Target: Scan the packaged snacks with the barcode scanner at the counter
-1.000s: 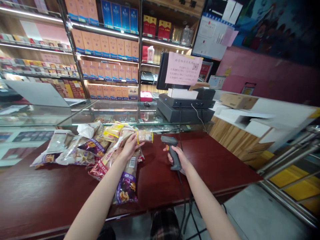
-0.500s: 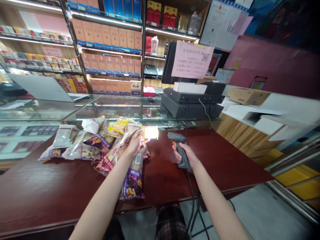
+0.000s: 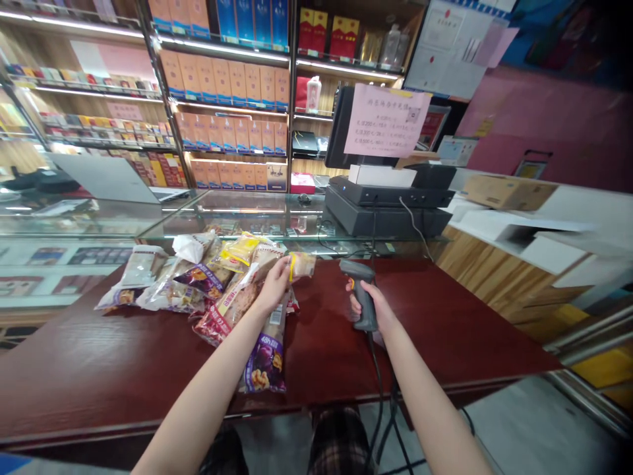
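My left hand (image 3: 274,285) grips a small clear snack packet with a yellow edge (image 3: 302,265) by one end, above the dark red counter (image 3: 123,356). Behind and under that hand lies a heap of several plastic-wrapped snack bags (image 3: 198,284), and one purple-labelled bag (image 3: 264,361) reaches toward me. My right hand (image 3: 370,307) is closed around the handle of a grey handheld barcode scanner (image 3: 354,273). The scanner head points up and left, toward the packet, with a gap between them.
A black cable (image 3: 376,376) runs down from the scanner past the counter edge. Behind stands a glass display case (image 3: 232,221), with a black cash register (image 3: 386,211) and monitor bearing a pink notice (image 3: 386,121). Shelves of boxed goods (image 3: 227,86) fill the back wall.
The whole scene has slid right in the picture as my head turned. The packet has turned in my left hand, and its bright glare has gone. The scanner stays in my right hand.
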`<state>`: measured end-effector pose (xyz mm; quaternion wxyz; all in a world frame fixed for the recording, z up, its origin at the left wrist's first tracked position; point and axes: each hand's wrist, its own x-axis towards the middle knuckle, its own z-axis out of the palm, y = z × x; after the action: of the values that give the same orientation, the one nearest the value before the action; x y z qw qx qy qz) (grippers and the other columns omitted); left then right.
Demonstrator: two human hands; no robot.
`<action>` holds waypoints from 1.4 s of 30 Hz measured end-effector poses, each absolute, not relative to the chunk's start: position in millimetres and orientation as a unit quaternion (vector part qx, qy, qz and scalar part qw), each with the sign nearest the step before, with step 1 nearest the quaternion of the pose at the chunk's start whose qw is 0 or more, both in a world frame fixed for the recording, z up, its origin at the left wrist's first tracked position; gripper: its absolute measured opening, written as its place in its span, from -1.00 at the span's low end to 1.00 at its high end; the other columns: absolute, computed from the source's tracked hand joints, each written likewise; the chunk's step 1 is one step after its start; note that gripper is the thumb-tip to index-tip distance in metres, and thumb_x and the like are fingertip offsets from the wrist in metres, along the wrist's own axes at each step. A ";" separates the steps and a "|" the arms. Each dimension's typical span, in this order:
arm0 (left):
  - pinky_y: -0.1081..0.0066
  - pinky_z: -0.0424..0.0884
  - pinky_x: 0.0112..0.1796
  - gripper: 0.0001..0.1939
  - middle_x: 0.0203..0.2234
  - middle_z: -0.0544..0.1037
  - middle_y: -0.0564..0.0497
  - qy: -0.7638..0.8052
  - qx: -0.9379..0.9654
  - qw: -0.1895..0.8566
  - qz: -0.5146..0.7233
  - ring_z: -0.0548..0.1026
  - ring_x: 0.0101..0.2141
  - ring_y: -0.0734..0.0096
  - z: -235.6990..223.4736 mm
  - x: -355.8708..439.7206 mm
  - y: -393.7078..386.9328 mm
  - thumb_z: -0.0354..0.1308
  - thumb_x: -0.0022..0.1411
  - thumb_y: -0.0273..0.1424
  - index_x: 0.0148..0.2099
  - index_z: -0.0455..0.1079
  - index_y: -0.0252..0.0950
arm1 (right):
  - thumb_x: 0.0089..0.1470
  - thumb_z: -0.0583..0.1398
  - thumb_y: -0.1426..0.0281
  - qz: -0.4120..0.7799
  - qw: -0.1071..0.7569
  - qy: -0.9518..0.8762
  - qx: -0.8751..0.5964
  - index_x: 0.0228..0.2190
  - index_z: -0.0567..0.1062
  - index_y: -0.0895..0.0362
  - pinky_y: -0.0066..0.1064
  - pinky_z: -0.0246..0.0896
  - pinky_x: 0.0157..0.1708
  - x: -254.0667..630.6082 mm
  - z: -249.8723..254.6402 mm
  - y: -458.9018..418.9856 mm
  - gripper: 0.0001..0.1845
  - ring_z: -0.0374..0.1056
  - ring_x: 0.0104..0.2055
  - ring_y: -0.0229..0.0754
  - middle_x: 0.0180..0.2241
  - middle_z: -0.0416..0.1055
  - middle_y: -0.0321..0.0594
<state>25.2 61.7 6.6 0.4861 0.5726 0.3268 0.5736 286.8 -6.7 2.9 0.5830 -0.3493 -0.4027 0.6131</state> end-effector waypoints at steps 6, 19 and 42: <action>0.17 0.32 0.14 -0.59 0.10 0.48 -0.16 0.334 0.752 0.102 0.559 0.43 0.12 0.25 35.6 23.3 34.9 -0.12 0.36 -0.48 0.17 0.37 -0.28 | -0.06 0.28 0.14 0.602 0.598 -0.380 -0.368 -0.29 0.45 0.10 -0.46 0.02 -0.70 295.6 -0.1 -0.6 -0.66 0.12 -0.66 -0.36 -0.41 0.48 -0.25; -0.01 0.22 0.18 -0.51 0.11 0.42 -0.32 0.612 0.708 -0.065 0.346 0.31 0.19 0.00 64.9 -96.7 90.9 -0.11 0.21 -0.60 0.14 0.40 -0.41 | -0.13 0.34 0.19 0.586 0.616 -0.370 -0.375 -0.32 0.44 0.11 -0.47 0.09 -0.69 295.5 -1.8 2.1 -0.65 0.18 -0.65 -0.39 -0.35 0.51 -0.26; 0.28 0.39 -0.21 -0.77 -0.38 0.47 -0.03 0.124 0.799 0.029 0.588 0.46 -0.31 0.35 178.7 -24.8 -148.6 -0.08 0.41 -0.29 -0.24 0.32 -0.24 | -0.14 0.29 0.14 0.585 0.576 -0.381 -0.426 -0.36 0.47 0.10 -0.37 0.12 -0.70 298.3 -3.7 -2.1 -0.66 0.19 -0.65 -0.26 -0.57 0.39 -0.25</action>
<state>-24.8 -148.6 178.7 0.0290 0.7987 0.1243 0.5881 298.3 -2.1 -3.7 0.5759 -0.4256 -0.3813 0.5847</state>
